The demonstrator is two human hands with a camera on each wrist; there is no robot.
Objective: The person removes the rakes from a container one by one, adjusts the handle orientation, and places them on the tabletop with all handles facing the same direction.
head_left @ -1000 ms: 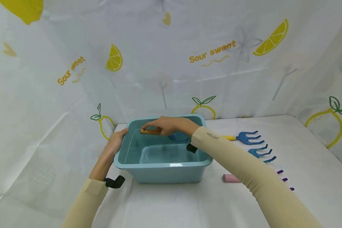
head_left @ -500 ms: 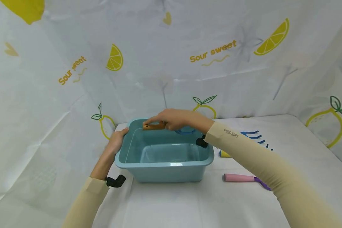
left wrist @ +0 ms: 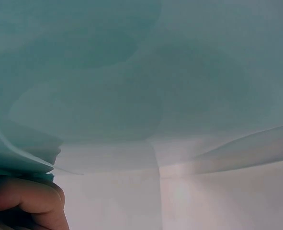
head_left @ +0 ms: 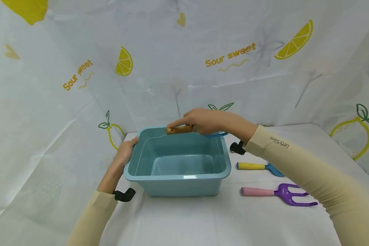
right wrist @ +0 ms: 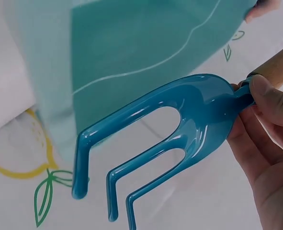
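Note:
My right hand (head_left: 207,121) holds a small garden hand rake (right wrist: 208,108) by its brown wooden handle (head_left: 179,130), above the back right rim of a light blue plastic basin (head_left: 181,187). In the right wrist view, the rake's glossy blue head shows bent tines, and thumb and fingers pinch it where head meets handle. At the basin's left side, my left hand (head_left: 126,153) grips the rim. Curled fingers (left wrist: 33,196) appear at the basin's edge in the left wrist view. The basin's visible inside holds nothing.
Right of the basin lie a yellow-handled blue garden fork (head_left: 250,166), its tines hidden behind my right sleeve, and a pink-handled purple garden fork (head_left: 286,194). A white lemon-print cloth (head_left: 160,89) hangs close behind the basin.
My right hand has lifted the rake up out of the basin and moved right. The forearm now uncovers the purple fork and hides the rear blue one. The left hand stays on the rim.

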